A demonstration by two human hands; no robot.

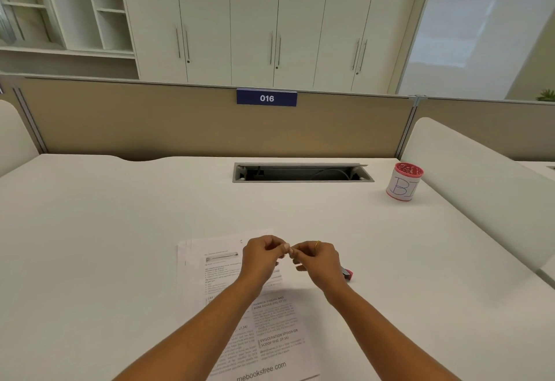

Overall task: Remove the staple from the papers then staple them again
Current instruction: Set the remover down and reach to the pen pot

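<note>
- Both hands are up in front of me, over the middle of the desk (120, 230) and a little in from its near edge.
- Left hand (261, 256): fingers curled in, thumb and fingertips bunched to a pinch that points right.
- Right hand (319, 260): the same shape mirrored, fingers curled, tips pinched and pointing left, with a gold ring (317, 244) on one finger.
- The two pinches meet tip to tip, touching, just above the far right corner of the papers (270, 335).
- Is anything caught between those fingertips? I cannot tell; whatever might be there is too small to make out.
- The papers lie flat at the near edge of the desk, in the middle, as a slightly fanned stack with a printed page on top. Both forearms cross over them.
- A pink tool (347, 274) lies on the desk just right of the papers, mostly hidden behind the right hand, so I cannot say what it is.
- A red cup (404, 182) with a white hand-lettered label stands near the far right corner, well apart from the hands.
- An open cable hatch (301, 173) sits along the far edge, right of centre.
- Behind it is a tan partition (180, 122) with a blue sign (266, 98) reading 016.
</note>
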